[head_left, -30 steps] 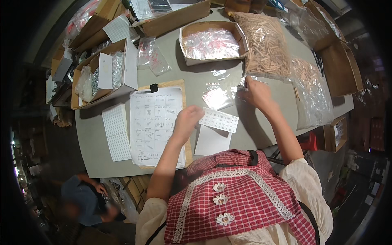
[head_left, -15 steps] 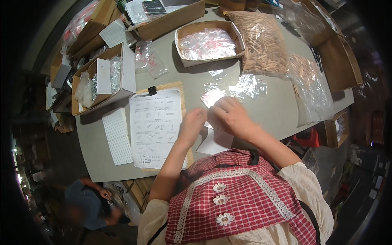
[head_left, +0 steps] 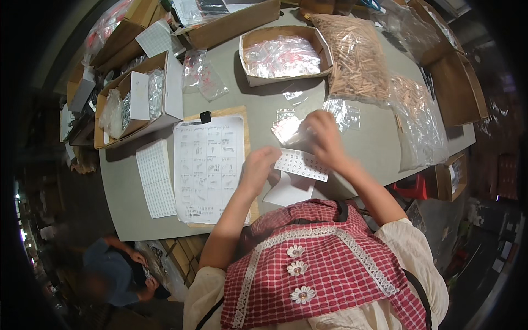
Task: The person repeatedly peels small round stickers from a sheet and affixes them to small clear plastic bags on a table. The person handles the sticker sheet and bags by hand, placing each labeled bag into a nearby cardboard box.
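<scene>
My left hand (head_left: 259,170) is closed on the left end of a white sticker sheet (head_left: 301,164) printed with rows of small marks. Under that sheet, a blank white paper (head_left: 289,188) lies near the table's front edge. My right hand (head_left: 324,137) is above the sheet, its fingers curled down beside a small clear zip bag (head_left: 286,127). What those fingertips hold, if anything, is hidden. More small clear bags (head_left: 344,114) lie just beyond the hand.
A clipboard with a printed parts sheet (head_left: 209,165) lies left, beside marked sticker sheets (head_left: 155,179). Behind stand a box of filled bags (head_left: 283,56) and a big bag of wooden dowels (head_left: 357,58). A divided carton (head_left: 174,91) stands left. Another person (head_left: 118,272) sits lower left.
My right hand has moved away from my left, up and to the right toward the small bags. The sticker sheet is now uncovered. My left hand has stayed nearly still.
</scene>
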`<state>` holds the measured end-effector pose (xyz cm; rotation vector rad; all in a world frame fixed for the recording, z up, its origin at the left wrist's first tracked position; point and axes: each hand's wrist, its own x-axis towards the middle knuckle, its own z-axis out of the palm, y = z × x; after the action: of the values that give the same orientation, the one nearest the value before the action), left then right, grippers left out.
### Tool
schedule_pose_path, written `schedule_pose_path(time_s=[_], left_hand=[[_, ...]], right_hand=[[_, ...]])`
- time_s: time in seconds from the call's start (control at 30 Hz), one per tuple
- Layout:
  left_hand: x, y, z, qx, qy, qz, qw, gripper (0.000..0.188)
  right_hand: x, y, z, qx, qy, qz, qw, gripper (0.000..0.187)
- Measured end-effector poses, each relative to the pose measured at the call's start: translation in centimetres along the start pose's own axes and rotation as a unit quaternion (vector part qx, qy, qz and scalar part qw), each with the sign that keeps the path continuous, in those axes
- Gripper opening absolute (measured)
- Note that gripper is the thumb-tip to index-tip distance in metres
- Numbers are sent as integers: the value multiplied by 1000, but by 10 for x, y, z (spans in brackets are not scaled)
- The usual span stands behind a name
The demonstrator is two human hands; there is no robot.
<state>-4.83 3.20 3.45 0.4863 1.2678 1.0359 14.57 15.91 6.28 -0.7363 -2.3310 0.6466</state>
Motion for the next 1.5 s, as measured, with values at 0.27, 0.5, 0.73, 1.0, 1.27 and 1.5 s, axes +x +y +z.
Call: schedule_pose_path(time_s=[0.27,0.5,0.73,1.0,1.27,1.5], left_hand=[[-3,-6,3,22,34,14,999,21],[-15,-12,-9,41,99,147,983,18],[-24,-11,-15,30,127,213,968,19],[-31,5,-4,-33,46,134,989,18],[-20,-1,5,132,89,199,967,13],[-18,-3,7,115,88,209,967,12]], right_hand=[[3,27,14,-128,-65,-25,989,18],[-15,65,13,-120,32,121,985,37],[-11,24,-22,178,-14,241,954,48],[-33,-22,2,337,-121,305,882,18],[-36,-26,2,341,-93,300,886,15],[-40,-25,4,298,-46,258,918,18]])
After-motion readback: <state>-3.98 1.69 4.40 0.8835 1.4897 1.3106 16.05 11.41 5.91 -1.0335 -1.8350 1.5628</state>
